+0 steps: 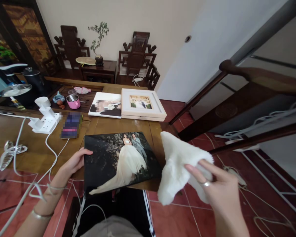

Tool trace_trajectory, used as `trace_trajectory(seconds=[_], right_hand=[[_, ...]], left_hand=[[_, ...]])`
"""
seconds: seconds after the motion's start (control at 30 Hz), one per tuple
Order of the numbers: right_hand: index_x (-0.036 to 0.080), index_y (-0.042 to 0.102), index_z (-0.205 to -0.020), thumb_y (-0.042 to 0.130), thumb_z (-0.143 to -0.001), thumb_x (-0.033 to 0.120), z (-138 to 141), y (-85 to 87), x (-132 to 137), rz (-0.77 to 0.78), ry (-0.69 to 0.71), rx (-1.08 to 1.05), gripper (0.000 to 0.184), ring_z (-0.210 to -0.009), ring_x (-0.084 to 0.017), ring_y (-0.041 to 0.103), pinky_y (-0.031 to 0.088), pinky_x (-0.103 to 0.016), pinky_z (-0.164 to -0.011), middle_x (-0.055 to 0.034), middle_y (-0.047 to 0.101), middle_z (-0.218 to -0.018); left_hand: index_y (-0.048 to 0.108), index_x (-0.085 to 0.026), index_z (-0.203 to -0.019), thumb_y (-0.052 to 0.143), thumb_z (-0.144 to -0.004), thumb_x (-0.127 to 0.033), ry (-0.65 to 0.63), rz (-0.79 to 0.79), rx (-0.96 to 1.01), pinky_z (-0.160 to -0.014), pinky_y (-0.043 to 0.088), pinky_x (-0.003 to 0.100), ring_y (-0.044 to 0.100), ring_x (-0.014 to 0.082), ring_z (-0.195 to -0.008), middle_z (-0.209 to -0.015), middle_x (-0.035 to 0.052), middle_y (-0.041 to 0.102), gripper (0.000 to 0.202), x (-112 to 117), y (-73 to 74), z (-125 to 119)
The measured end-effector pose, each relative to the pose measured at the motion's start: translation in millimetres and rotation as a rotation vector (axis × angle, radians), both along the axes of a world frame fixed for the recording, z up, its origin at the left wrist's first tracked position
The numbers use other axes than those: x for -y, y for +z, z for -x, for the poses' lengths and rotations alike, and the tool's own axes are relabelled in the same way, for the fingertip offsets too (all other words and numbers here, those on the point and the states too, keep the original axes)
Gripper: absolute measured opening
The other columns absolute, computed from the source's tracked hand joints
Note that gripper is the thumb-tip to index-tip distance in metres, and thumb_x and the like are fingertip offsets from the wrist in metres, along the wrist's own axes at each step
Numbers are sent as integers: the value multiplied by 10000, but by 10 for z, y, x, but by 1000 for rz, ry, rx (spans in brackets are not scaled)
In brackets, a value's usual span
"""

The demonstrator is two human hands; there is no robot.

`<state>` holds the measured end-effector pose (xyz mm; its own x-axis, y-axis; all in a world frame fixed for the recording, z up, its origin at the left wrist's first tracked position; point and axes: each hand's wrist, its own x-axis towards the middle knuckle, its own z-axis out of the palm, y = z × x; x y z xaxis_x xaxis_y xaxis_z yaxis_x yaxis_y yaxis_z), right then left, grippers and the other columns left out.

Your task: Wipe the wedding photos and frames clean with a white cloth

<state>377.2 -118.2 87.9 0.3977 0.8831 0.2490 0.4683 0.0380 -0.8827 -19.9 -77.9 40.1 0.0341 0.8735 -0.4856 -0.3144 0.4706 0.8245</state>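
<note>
A dark wedding photo album (103,158) lies at the table's near edge, its cover showing a couple outdoors. My left hand (77,161) grips its left edge, thumb on the cover and the other fingers hidden behind or beneath. To the right of the album, my right hand (217,181) pinches a fluffy white cloth (176,164), which hangs in folds beside the album's right edge. Farther back on the table are a white-covered photo book (103,112) and, against it, a cream box (160,107) with a framed wedding picture in its lid.
Left on the wooden table (108,125) are a phone (71,125), a white power strip (45,123) with cables, a pink cup (73,102) and a clear glass-like object (11,153). A dark wooden chair (236,105) stands at the right.
</note>
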Motion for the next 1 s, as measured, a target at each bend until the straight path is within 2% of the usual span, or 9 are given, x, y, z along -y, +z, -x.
trace_trajectory(seconds=[0.13,0.2,0.3,0.43,0.53,0.67,0.73,0.83,1.0], right_hand=[[167,670,-604,888,-390,361,89,140,-130,-88,-271,-502,362,-490,-122,519,420,-234,-429,24,604,-567],[164,680,-636,874,-383,316,103,194,-196,-161,-292,-658,354,-576,-141,588,482,-239,-501,-3,663,-670],[176,687,-728,828,-450,287,105,201,-261,-162,-275,-754,331,-697,-169,634,536,-272,-612,-19,690,-784],[223,668,-1016,868,-422,281,111,94,-282,-37,-155,-626,630,-827,-211,645,560,-329,-678,-36,688,-997],[293,557,-1203,888,-443,307,71,-7,-304,-25,-25,-437,829,-995,-256,618,553,-393,-775,-51,628,-1178],[285,494,-1180,865,-505,353,-59,-66,-359,-94,59,-93,773,-1123,-292,545,437,-507,-978,-55,558,-1199],[279,471,-1179,850,-528,368,-110,-49,-367,-93,73,-30,759,-1113,-296,544,429,-513,-978,-55,540,-1184],[308,437,-1220,809,-587,379,-116,1,-348,-27,131,-67,738,-1031,-283,571,479,-492,-897,-44,537,-1154],[271,475,-1155,795,-569,416,4,65,-348,-34,217,51,683,-1000,-290,554,467,-482,-903,-35,546,-1052]], left_hand=[[694,-175,-939,777,-645,-288,-36,-39,-75,-685,553,264,714,209,-800,-893,36,761,325,-62,48,-5],[660,-186,-1073,785,-673,-367,-70,-91,-177,-763,554,300,703,246,-931,-1027,58,746,457,-90,76,-17],[621,-172,-1115,806,-650,-421,-74,-137,-295,-811,556,345,692,270,-975,-1086,84,729,558,-146,95,-21],[618,-147,-1077,807,-619,-487,-108,-179,-453,-807,563,378,697,287,-952,-1079,115,726,601,-244,31,43],[634,-136,-1064,769,-627,-554,-143,-227,-706,-815,551,394,696,301,-946,-1053,130,728,619,-322,-49,119],[636,-152,-1078,715,-648,-616,-162,-285,-1108,-783,537,383,699,296,-875,-950,102,738,638,-400,-79,165],[624,-155,-1100,715,-639,-627,-167,-287,-1212,-754,536,360,695,289,-855,-939,95,734,666,-419,-54,153],[619,-160,-1101,705,-644,-635,-203,-291,-1241,-738,531,333,687,277,-859,-966,91,725,664,-426,-6,122],[641,-165,-1062,709,-640,-619,-188,-316,-1205,-717,514,341,683,287,-834,-947,92,721,624,-413,25,106]])
